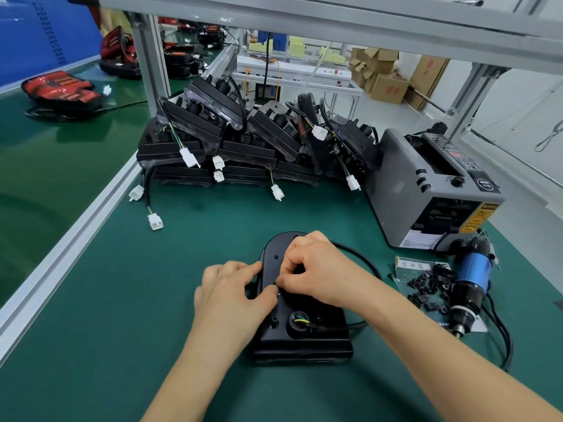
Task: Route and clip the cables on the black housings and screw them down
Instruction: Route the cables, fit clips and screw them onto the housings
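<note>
**Pressing the cable into place on a black housing**

Viewed from the head camera, a green worktop fills the scene. At its far side is a heap of black housings with white connectors dangling, and to the right a grey tape dispenser.

Nearest me, at the centre, lies the housing in hand, back side up, with both hands on it. The left hand holds its left edge, fingers curled over the rim and thumb reaching inward. The right hand is curled tight over the middle, its fingertips pinched together right against the left thumb. I judge it is pinching the cable, which comes out from under that hand and loops round the housing's right side. The fingers hide the exact spot, so I cannot tell whether a clip is there too.

To the right lies a blue and black electric screwdriver, beside an open bag of small black clips. Near the housing's close end, coloured wires show in a round port. A small screw hole sits bare near the far end.

To do this step well, I would brace the housing firmly with the left hand, seat the cable flat along its path before releasing the pinch, leave no strain on the coloured wires, and keep the loop clear of the screw hole. Then I would reach for a clip and the screwdriver.
</note>
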The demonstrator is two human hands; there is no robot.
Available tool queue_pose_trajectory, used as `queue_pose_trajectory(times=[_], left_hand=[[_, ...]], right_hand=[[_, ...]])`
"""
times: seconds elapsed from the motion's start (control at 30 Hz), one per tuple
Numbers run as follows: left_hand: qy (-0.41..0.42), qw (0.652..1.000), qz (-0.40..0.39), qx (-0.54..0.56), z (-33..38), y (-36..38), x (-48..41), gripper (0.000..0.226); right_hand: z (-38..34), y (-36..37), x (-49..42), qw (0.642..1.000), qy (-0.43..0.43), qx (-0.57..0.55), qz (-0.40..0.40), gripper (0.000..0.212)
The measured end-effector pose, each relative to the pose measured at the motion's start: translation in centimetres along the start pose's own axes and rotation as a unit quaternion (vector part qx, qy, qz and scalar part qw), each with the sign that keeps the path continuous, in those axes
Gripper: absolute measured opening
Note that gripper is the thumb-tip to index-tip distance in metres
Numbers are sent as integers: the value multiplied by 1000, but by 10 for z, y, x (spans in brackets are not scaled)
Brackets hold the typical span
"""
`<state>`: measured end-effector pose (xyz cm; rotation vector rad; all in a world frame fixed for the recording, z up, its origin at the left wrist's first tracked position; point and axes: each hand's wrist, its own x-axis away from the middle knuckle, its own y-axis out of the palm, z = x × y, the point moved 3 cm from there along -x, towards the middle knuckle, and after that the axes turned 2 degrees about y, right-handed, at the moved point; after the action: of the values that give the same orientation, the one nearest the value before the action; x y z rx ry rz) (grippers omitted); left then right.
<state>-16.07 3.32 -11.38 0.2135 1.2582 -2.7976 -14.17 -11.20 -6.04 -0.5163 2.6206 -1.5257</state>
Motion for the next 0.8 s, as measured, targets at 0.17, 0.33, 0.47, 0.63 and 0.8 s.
queue_pose_trajectory(times=[0.17, 0.33, 0.47, 0.63, 0.8], left_hand=[[-6, 1000, -3, -13, 0, 0, -1, 50], [8, 1000, -10, 2, 5, -5, 1, 47], [132, 991, 13, -22, 13, -19, 18, 46], [267, 943, 34, -198, 20, -23, 35, 55], [273, 927, 27, -255, 17, -22, 38, 75]], right_hand=[[1, 2, 1, 1000, -6, 24, 17, 14], [6, 1, 3, 999, -4, 16, 37, 17], [22, -3, 19, 993, 0, -11, 119, 16], [35, 7, 59, 987, -17, 31, 159, 35], [32, 18, 75, 988, -18, 61, 143, 54]])
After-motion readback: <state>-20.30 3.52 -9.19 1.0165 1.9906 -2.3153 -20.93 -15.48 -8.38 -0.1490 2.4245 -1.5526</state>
